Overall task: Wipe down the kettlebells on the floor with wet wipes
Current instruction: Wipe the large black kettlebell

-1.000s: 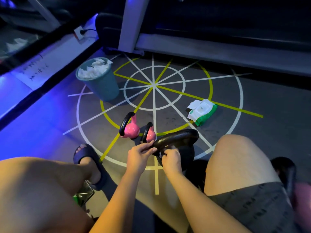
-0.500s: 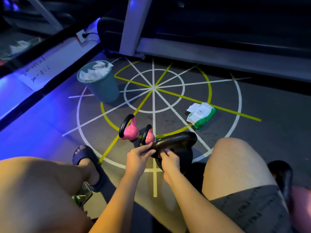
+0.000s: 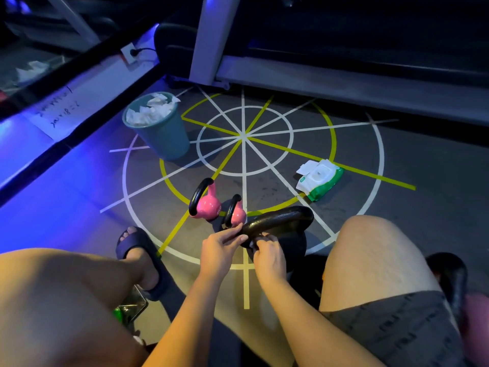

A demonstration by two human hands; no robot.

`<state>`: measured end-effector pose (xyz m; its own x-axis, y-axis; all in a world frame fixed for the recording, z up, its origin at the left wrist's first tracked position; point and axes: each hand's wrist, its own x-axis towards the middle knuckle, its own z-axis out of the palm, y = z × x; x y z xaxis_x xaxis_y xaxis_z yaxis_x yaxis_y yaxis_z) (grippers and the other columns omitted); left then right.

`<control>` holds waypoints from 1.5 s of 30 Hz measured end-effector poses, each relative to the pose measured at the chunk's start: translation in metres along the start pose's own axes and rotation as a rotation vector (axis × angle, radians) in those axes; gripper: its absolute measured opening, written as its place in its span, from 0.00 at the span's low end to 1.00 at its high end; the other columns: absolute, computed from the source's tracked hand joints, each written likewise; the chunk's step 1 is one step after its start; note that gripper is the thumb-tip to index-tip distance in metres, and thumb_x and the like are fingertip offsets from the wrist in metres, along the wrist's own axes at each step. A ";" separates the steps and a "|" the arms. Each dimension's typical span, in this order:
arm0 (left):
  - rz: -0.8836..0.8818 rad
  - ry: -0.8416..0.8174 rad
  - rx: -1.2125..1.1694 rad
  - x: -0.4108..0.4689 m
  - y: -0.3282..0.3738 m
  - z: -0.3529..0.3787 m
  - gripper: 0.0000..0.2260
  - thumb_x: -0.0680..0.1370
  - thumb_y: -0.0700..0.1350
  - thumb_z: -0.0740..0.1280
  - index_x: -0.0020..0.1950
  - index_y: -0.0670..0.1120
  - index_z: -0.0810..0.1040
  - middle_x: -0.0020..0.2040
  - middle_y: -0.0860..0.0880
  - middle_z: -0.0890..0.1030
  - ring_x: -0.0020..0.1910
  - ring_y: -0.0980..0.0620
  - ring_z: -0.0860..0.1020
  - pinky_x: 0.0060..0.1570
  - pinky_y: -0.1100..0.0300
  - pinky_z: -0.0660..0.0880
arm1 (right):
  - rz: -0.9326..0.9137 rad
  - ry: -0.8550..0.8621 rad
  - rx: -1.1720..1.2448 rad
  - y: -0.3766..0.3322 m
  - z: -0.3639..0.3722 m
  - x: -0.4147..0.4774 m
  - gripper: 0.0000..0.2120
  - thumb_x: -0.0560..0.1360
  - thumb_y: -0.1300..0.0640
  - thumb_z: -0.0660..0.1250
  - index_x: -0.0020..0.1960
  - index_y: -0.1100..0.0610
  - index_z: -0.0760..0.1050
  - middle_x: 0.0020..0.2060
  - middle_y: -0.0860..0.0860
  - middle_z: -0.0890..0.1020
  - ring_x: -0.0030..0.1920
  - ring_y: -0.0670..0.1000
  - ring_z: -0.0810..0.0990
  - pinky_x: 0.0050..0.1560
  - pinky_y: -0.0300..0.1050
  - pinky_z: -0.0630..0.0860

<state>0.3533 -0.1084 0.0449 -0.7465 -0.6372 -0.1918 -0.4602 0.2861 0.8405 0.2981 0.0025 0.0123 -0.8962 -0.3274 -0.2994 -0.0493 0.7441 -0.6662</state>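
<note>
While the person squats low, the grey floor (image 3: 397,144) with its white and yellow painted lines spreads out in front. A blue bin (image 3: 164,139) stuffed with white crumpled wipes stands at 11 o'clock from the hands, well apart. The black kettlebell (image 3: 280,221) sits on the floor between the knees, right under the hands. Its handle is on top, and the long way of the handle runs from 8 o'clock to 2 o'clock. A pack of wet wipes (image 3: 318,180) lies on the floor at 1 o'clock, past the black kettlebell, with a wipe poking out. Two pink kettlebells, a bigger one (image 3: 207,205) and a smaller one (image 3: 237,214), stand just beyond the hands at 11 o'clock.

Both hands are at the 8 o'clock end of the handle. The left hand (image 3: 221,247) pinches that end, its fingers (image 3: 232,231) almost straight on top and the thumb below. The right hand (image 3: 270,258) has its fingers curled tight against the handle. Whether a wipe is in them cannot be told. The rest of the handle probably lies ahead toward 2 o'clock, nearer the right hand.
</note>
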 end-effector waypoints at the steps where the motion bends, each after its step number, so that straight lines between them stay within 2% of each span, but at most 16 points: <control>1: -0.001 0.000 0.004 0.000 0.000 0.000 0.16 0.75 0.43 0.75 0.63 0.46 0.83 0.52 0.50 0.85 0.43 0.77 0.76 0.45 0.78 0.70 | 0.020 0.013 0.032 -0.001 -0.001 0.002 0.14 0.82 0.59 0.60 0.65 0.56 0.78 0.65 0.50 0.73 0.68 0.50 0.72 0.63 0.37 0.66; 5: 0.005 0.010 0.023 -0.003 0.002 0.001 0.16 0.76 0.44 0.75 0.64 0.48 0.83 0.53 0.51 0.85 0.43 0.75 0.76 0.45 0.79 0.70 | 0.085 -0.011 0.221 -0.004 -0.007 0.007 0.11 0.80 0.62 0.63 0.59 0.60 0.81 0.57 0.51 0.78 0.54 0.48 0.75 0.53 0.35 0.65; 9: 0.007 0.011 0.040 -0.005 0.004 0.001 0.17 0.76 0.46 0.75 0.65 0.49 0.82 0.54 0.52 0.85 0.46 0.72 0.77 0.46 0.79 0.70 | 0.349 -0.107 0.759 -0.006 -0.014 0.010 0.11 0.80 0.62 0.64 0.57 0.52 0.82 0.51 0.49 0.82 0.54 0.51 0.79 0.46 0.40 0.72; 12: -0.009 0.012 0.022 -0.005 0.005 0.001 0.17 0.75 0.46 0.76 0.64 0.50 0.83 0.53 0.53 0.85 0.50 0.64 0.80 0.45 0.78 0.71 | 0.520 -0.182 1.186 -0.010 -0.012 0.009 0.12 0.81 0.65 0.62 0.59 0.54 0.79 0.54 0.53 0.83 0.55 0.51 0.80 0.53 0.43 0.75; 15: -0.006 0.019 0.020 -0.005 0.004 0.001 0.17 0.75 0.46 0.76 0.64 0.49 0.83 0.53 0.53 0.85 0.47 0.69 0.79 0.44 0.78 0.71 | 0.584 -0.153 1.507 -0.011 -0.015 0.008 0.13 0.81 0.70 0.59 0.60 0.60 0.77 0.52 0.56 0.82 0.53 0.50 0.80 0.57 0.43 0.73; 17: -0.001 0.020 0.024 -0.005 0.002 0.002 0.17 0.75 0.46 0.76 0.64 0.49 0.83 0.53 0.52 0.85 0.46 0.71 0.78 0.45 0.78 0.71 | 0.547 -0.153 1.509 -0.010 -0.019 0.009 0.12 0.81 0.70 0.59 0.58 0.60 0.77 0.50 0.56 0.83 0.52 0.50 0.81 0.58 0.44 0.74; 21: 0.003 0.016 0.037 -0.003 0.000 0.002 0.17 0.75 0.46 0.76 0.64 0.49 0.83 0.53 0.52 0.85 0.45 0.74 0.78 0.45 0.79 0.70 | 0.329 -0.114 0.788 -0.008 -0.018 0.012 0.09 0.80 0.62 0.64 0.54 0.55 0.81 0.48 0.48 0.83 0.51 0.47 0.79 0.51 0.40 0.74; 26: 0.017 0.002 0.040 -0.002 0.002 0.000 0.17 0.75 0.45 0.76 0.64 0.48 0.83 0.53 0.51 0.85 0.44 0.78 0.76 0.45 0.79 0.70 | 0.180 -0.022 0.494 -0.001 -0.008 0.012 0.11 0.80 0.63 0.65 0.58 0.58 0.82 0.51 0.48 0.80 0.53 0.47 0.78 0.53 0.39 0.70; 28: 0.015 0.004 0.042 -0.004 0.003 0.001 0.18 0.75 0.45 0.75 0.65 0.48 0.82 0.54 0.51 0.85 0.45 0.75 0.77 0.45 0.79 0.70 | 0.236 -0.025 0.566 -0.002 -0.007 0.011 0.11 0.79 0.62 0.65 0.59 0.57 0.82 0.52 0.48 0.82 0.54 0.49 0.79 0.55 0.41 0.73; 31: 0.004 0.014 0.051 -0.005 0.005 0.002 0.17 0.76 0.45 0.75 0.65 0.48 0.82 0.55 0.51 0.85 0.45 0.73 0.76 0.45 0.79 0.69 | 0.457 -0.120 0.900 -0.006 -0.006 0.011 0.12 0.79 0.63 0.65 0.59 0.53 0.81 0.53 0.51 0.83 0.54 0.50 0.80 0.52 0.44 0.76; 33: -0.011 0.019 0.044 -0.005 0.006 0.003 0.17 0.76 0.45 0.75 0.65 0.48 0.82 0.53 0.52 0.84 0.47 0.69 0.78 0.44 0.80 0.69 | 0.523 -0.155 1.157 -0.007 -0.008 0.016 0.14 0.80 0.67 0.62 0.61 0.57 0.80 0.54 0.54 0.84 0.54 0.51 0.81 0.51 0.42 0.76; 35: -0.019 0.022 0.039 -0.005 0.006 0.003 0.17 0.76 0.45 0.75 0.65 0.48 0.82 0.52 0.53 0.84 0.47 0.69 0.78 0.44 0.80 0.69 | 0.570 -0.151 1.384 -0.009 -0.020 0.015 0.14 0.81 0.69 0.58 0.63 0.60 0.77 0.55 0.56 0.81 0.55 0.50 0.79 0.56 0.43 0.73; 38: -0.017 0.014 0.046 -0.005 0.004 0.003 0.18 0.76 0.46 0.75 0.65 0.49 0.82 0.55 0.52 0.84 0.45 0.70 0.76 0.45 0.79 0.70 | 0.788 -0.024 1.545 -0.010 -0.042 0.026 0.12 0.82 0.62 0.61 0.64 0.55 0.74 0.54 0.51 0.77 0.59 0.49 0.76 0.59 0.42 0.69; 40: -0.012 0.015 0.050 -0.005 0.003 0.003 0.18 0.76 0.46 0.75 0.65 0.49 0.82 0.55 0.53 0.84 0.45 0.70 0.76 0.45 0.79 0.70 | 0.754 0.023 1.410 -0.009 -0.047 0.029 0.13 0.81 0.59 0.63 0.65 0.52 0.72 0.56 0.50 0.78 0.61 0.51 0.77 0.60 0.43 0.71; 42: -0.008 0.015 0.042 -0.003 0.002 0.003 0.17 0.76 0.46 0.75 0.65 0.49 0.82 0.54 0.53 0.84 0.45 0.72 0.76 0.46 0.79 0.70 | 0.646 0.031 1.433 -0.001 -0.047 0.025 0.14 0.82 0.63 0.60 0.65 0.51 0.74 0.57 0.52 0.80 0.56 0.50 0.79 0.53 0.41 0.75; 45: -0.007 0.008 0.022 -0.001 0.001 0.002 0.17 0.75 0.44 0.76 0.64 0.47 0.83 0.55 0.52 0.85 0.45 0.74 0.77 0.47 0.78 0.71 | 0.597 -0.023 1.465 -0.012 -0.035 0.016 0.14 0.80 0.68 0.59 0.60 0.57 0.78 0.52 0.54 0.82 0.50 0.49 0.80 0.49 0.40 0.75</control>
<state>0.3532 -0.1060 0.0452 -0.7394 -0.6449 -0.1934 -0.4758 0.2973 0.8278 0.2687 0.0085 0.0388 -0.6225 -0.2242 -0.7498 0.7569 -0.4161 -0.5039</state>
